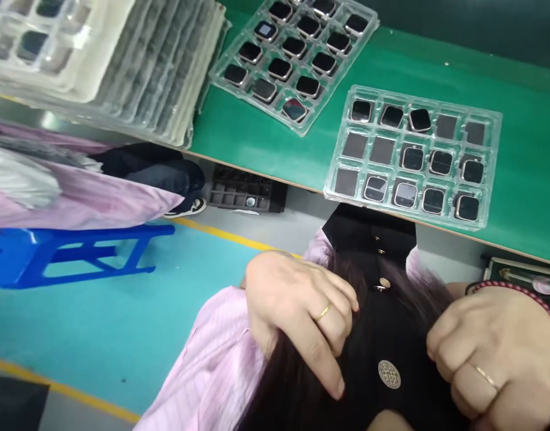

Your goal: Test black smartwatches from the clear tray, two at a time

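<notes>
My left hand (301,305) is in front of my chest, its fingers curled around long dark hair (283,383) with one finger stretched out over it. A thin ring (322,312) sits on one finger. On the other side, my right hand (499,359) is closed in a fist, where more strands of hair (425,293) run into its fingers. It wears a ring (485,377) and a red beaded bracelet (519,287). Between the hands is a black garment (382,323) with metal buttons. The palms and fingertips are mostly hidden.
A clear tray (498,149) of smartwatch faces, some pockets without one, lies at the green table's (266,146) edge. Another filled tray (216,76) lies behind it. Stacked trays (153,78) stand left. A blue stool (14,257) and another person's pink sleeve (117,203) are nearby.
</notes>
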